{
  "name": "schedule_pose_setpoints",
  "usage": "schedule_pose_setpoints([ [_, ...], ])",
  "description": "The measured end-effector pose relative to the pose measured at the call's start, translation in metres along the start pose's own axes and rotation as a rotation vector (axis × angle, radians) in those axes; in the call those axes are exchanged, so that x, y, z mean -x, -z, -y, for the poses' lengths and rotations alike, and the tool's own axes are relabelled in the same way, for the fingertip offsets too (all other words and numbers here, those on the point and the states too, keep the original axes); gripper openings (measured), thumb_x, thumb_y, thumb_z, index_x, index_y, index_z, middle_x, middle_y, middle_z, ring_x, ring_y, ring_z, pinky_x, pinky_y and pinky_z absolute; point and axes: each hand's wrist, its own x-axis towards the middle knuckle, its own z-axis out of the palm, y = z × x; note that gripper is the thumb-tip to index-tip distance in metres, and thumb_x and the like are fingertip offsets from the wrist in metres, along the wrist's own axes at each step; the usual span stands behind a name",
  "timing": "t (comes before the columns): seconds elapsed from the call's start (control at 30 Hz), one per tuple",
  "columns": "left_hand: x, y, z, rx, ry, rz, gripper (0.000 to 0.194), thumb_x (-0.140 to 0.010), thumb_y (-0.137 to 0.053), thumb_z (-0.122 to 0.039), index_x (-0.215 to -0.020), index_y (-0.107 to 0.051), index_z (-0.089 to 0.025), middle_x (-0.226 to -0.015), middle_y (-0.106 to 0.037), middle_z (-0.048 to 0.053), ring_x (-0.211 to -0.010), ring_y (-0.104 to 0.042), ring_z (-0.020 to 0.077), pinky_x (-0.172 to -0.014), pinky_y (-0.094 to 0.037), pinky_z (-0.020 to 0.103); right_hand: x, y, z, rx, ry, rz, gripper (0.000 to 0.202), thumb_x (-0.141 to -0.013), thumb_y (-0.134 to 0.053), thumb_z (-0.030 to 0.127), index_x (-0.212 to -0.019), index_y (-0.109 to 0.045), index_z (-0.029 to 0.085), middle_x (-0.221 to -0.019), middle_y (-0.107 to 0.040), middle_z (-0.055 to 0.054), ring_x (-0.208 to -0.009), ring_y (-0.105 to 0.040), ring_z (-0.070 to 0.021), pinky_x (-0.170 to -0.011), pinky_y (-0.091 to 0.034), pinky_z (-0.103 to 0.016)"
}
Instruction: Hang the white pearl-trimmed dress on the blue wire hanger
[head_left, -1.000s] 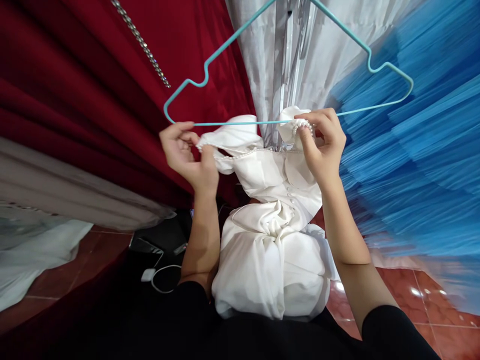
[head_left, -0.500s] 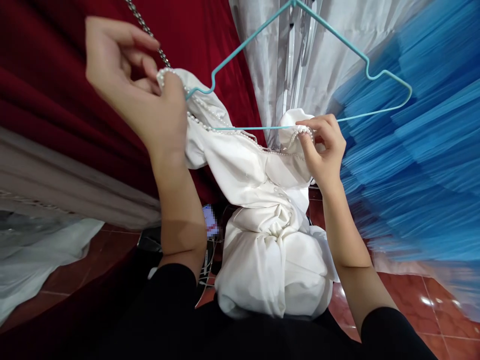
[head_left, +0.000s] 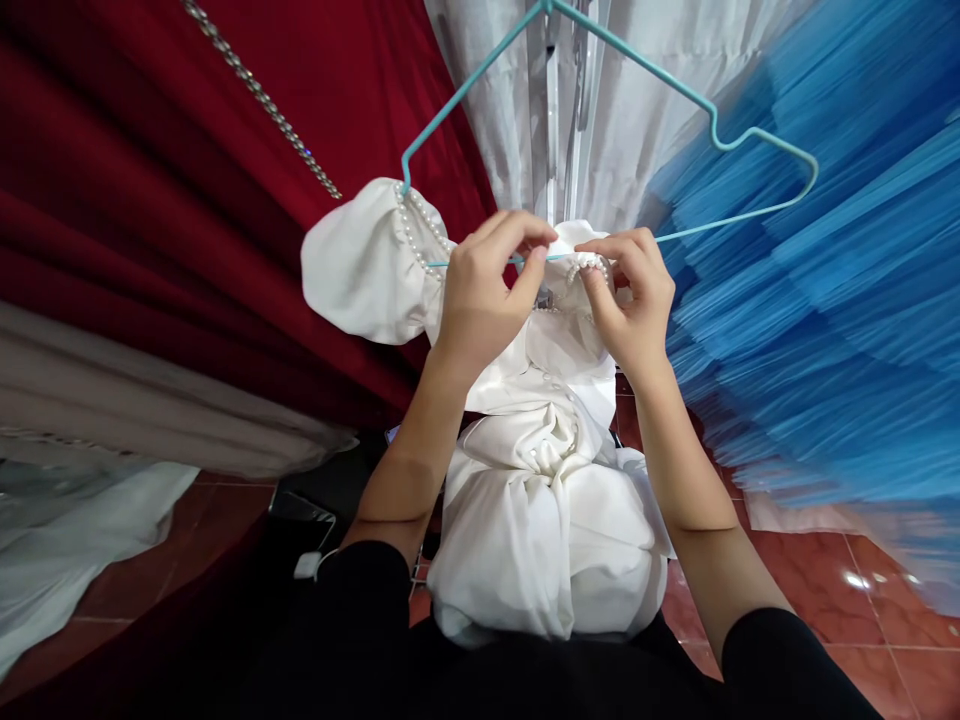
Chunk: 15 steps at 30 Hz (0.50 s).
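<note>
Left hand (head_left: 487, 290): curled mid-frame by the hanger (head_left: 634, 57); its grip I cannot tell.
Right hand (head_left: 637, 300): I pinch the white dress (head_left: 547, 540)'s pearl trim (head_left: 587, 262).

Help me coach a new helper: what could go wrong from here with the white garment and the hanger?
The white sleeve over one end of the teal hanger has no hand on it, so it might slip off. The right hand pinches the pearl trim at the other side; a hard pull could loosen beads. The hanger's bare end appears close to the blue fabric and might snag it.
</note>
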Motion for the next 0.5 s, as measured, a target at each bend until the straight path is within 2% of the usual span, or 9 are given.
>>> schedule_pose_setpoints([
  [0.07, 0.005, -0.004, -0.001, 0.026, 0.040, 0.050, 0.018, -0.099, -0.047, -0.024, -0.102, -0.065, -0.025, -0.101, -0.069, 0.004, -0.095, -0.065, 0.0185, -0.085, -0.054, 0.035, 0.001, 0.001, 0.004, 0.009, 0.005, 0.018, 0.020, -0.094, -0.050, 0.026, -0.108, -0.064, 0.029, -0.105, -0.061, -0.001, -0.094, -0.060, -0.0136, -0.082, -0.055, -0.034],
  [0.17, 0.007, -0.002, 0.005, 0.055, 0.053, 0.018, 0.019, -0.099, -0.048, -0.024, -0.102, -0.067, -0.026, -0.100, -0.069, 0.003, -0.096, -0.065, 0.0184, -0.086, -0.054, 0.036, 0.003, 0.005, 0.009, 0.046, 0.022, -0.006, 0.033, -0.091, -0.047, 0.015, -0.115, -0.061, 0.032, -0.112, -0.060, -0.002, -0.089, -0.058, -0.0127, -0.070, -0.052, -0.030],
  [0.23, 0.006, 0.002, 0.010, 0.053, 0.068, 0.027, 0.020, -0.098, -0.048, -0.024, -0.102, -0.068, -0.027, -0.100, -0.068, 0.003, -0.096, -0.065, 0.0188, -0.086, -0.055, 0.036, 0.003, 0.012, 0.005, 0.119, 0.018, -0.154, 0.038, -0.086, -0.048, 0.011, -0.117, -0.058, 0.030, -0.116, -0.055, -0.005, -0.090, -0.056, -0.0140, -0.061, -0.047, -0.027],
  [0.33, 0.005, 0.009, 0.015, 0.040, 0.082, 0.069, 0.020, -0.096, -0.049, -0.022, -0.098, -0.068, -0.026, -0.098, -0.068, 0.004, -0.094, -0.065, 0.0199, -0.087, -0.056, 0.038, -0.003, 0.038, -0.019, 0.230, -0.032, -0.551, 0.037, -0.078, -0.047, 0.004, -0.109, -0.050, 0.023, -0.111, -0.049, -0.008, -0.097, -0.053, -0.0160, -0.055, -0.039, -0.024],
  [0.37, 0.005, 0.011, 0.016, 0.036, 0.080, 0.079, 0.019, -0.096, -0.049, -0.021, -0.097, -0.068, -0.026, -0.097, -0.067, 0.004, -0.094, -0.065, 0.0203, -0.087, -0.056, 0.038, -0.007, 0.051, -0.029, 0.252, -0.052, -0.632, 0.036, -0.076, -0.046, 0.002, -0.105, -0.046, 0.023, -0.106, -0.046, -0.007, -0.094, -0.051, -0.0148, -0.056, -0.039, -0.024],
  [0.47, 0.003, 0.016, 0.014, 0.041, 0.076, 0.107, 0.020, -0.094, -0.050, -0.017, -0.095, -0.068, -0.026, -0.096, -0.067, 0.004, -0.092, -0.064, 0.0211, -0.086, -0.055, 0.039, -0.029, 0.089, -0.050, 0.265, -0.022, -0.753, 0.038, -0.064, -0.046, -0.007, -0.086, -0.038, 0.022, -0.091, -0.038, -0.001, -0.078, -0.045, -0.0082, -0.062, -0.043, -0.024],
  [0.5, 0.002, 0.017, 0.013, 0.048, 0.076, 0.117, 0.021, -0.093, -0.050, -0.016, -0.095, -0.068, -0.026, -0.095, -0.067, 0.004, -0.091, -0.063, 0.0209, -0.084, -0.055, 0.039, -0.038, 0.100, -0.051, 0.271, -0.027, -0.728, 0.039, -0.062, -0.048, -0.009, -0.083, -0.037, 0.022, -0.089, -0.036, 0.000, -0.073, -0.043, -0.0063, -0.066, -0.045, -0.025],
])
